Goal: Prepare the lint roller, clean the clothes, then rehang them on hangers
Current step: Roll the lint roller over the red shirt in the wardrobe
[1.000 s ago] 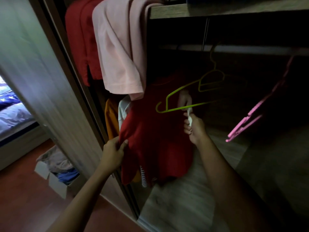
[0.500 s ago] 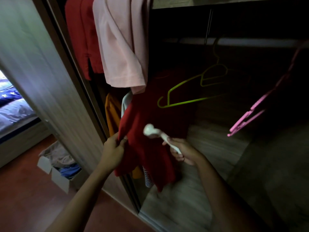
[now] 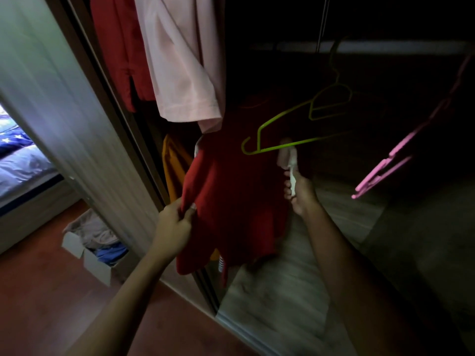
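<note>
1. Fingers (image 3: 191, 208) of the left hand (image 3: 172, 227) — pinched shut on the left edge of the red garment (image 3: 231, 201), thumb on the near side, drawing the cloth taut toward the wardrobe door.
2. Right hand (image 3: 302, 194) — closed around the white handle of the lint roller (image 3: 289, 160); the roller head points upward and sits at the garment's right edge, just under the lower bar of the green hanger (image 3: 295, 119). Whether the head presses on the cloth cannot be told in this dim light.
3. Red garment — hangs inside the open wardrobe, below the pink shirt (image 3: 180, 60) draped from above, in front of an orange item (image 3: 172, 165). Judged soft, light and limp: it folds and bunches wherever it is not held. Best taken at a hem or side seam, as now, so one hand stretches a flat panel for rolling.
4. Lint roller — judged light and rigid, with a tacky head. Hold by the handle only; keep fingers off the sticky sheet.
5. Green hanger — thin, empty, hooked on the rail; likely springy and prone to swing if knocked.
6. Pink hanger (image 3: 385, 165) — well apart on the right, tilted, also empty.
7. Cardboard box (image 3: 84, 253) of clothes — on the floor, left of the wardrobe.
</note>
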Tool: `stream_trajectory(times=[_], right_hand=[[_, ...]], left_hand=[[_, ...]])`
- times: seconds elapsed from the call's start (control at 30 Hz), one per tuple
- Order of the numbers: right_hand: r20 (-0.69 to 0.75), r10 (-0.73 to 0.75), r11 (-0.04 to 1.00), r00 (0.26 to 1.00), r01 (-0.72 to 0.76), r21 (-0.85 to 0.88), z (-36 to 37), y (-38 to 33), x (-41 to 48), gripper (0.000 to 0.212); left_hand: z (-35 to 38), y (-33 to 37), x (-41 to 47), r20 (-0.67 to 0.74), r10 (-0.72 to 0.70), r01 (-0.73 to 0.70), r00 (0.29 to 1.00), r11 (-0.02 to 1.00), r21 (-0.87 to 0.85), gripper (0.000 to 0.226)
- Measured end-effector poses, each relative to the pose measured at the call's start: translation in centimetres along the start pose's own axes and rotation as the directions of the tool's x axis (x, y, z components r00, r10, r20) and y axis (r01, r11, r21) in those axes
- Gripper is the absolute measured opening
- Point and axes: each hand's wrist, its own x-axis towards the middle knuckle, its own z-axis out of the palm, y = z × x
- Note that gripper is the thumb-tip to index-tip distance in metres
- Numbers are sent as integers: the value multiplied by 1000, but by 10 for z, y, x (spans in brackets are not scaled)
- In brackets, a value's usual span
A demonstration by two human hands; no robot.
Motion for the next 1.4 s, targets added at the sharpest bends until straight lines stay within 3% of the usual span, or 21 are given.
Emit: stream_trajectory(times=[0.1, 0.23, 0.4, 0.47, 0.53, 0.7, 0.83, 0.93, 1.03, 1.2, 1.3, 1.4], right_hand=[[-46, 13, 1000, 999, -13, 2, 1, 17, 2, 37], [145, 78, 979, 986, -48, -197, -3, 63, -22, 38], [424, 340, 870, 839, -110, -481, -15, 115, -67, 38], [473, 418, 823, 775, -104, -558, -19, 125, -76, 42], [483, 430, 819, 762, -104, -565, -19, 127, -75, 43], [384, 329, 904, 863, -170, -392, -18, 112, -50, 39], [92, 145, 971, 985, -124, -204, -19, 106, -18, 37], [-146, 85, 996, 986, -88, -15, -24, 100, 6, 37], [-207, 69, 997, 976, -76, -31, -26, 97, 14, 38], [126, 168, 961, 978, -134, -242, -22, 125, -10, 41], [309, 267, 916, 913, -141, -375, -22, 157, -38, 39], [444, 400, 833, 802, -117, -541, -24, 176, -71, 37]], left_hand=[[0, 1, -2, 5, 1, -1, 1000, 999, 38, 27], [-2, 4, -4, -30, 14, -13, 999, 1000, 23, 26], [-1, 10, -7, -20, 36, -36, 999, 999, 0, 25], [0, 11, -8, -31, 33, -34, 999, 999, -15, 25], [-2, 12, -10, -28, 58, -59, 998, 998, -29, 26], [-18, 9, -10, -11, 65, -65, 998, 998, 14, 22], [-25, 12, -10, -60, 57, -56, 997, 998, 19, 26], [-30, 14, -10, -91, 42, -39, 995, 999, 38, 24], [-35, 15, -9, -102, 38, -32, 994, 997, 68, 22], [-39, 15, -2, -153, 12, -4, 988, 999, 50, 21], [-40, 17, -1, -148, 23, -14, 989, 998, 61, 21], [-42, 18, 0, -144, 39, -32, 989, 998, 48, 22]])
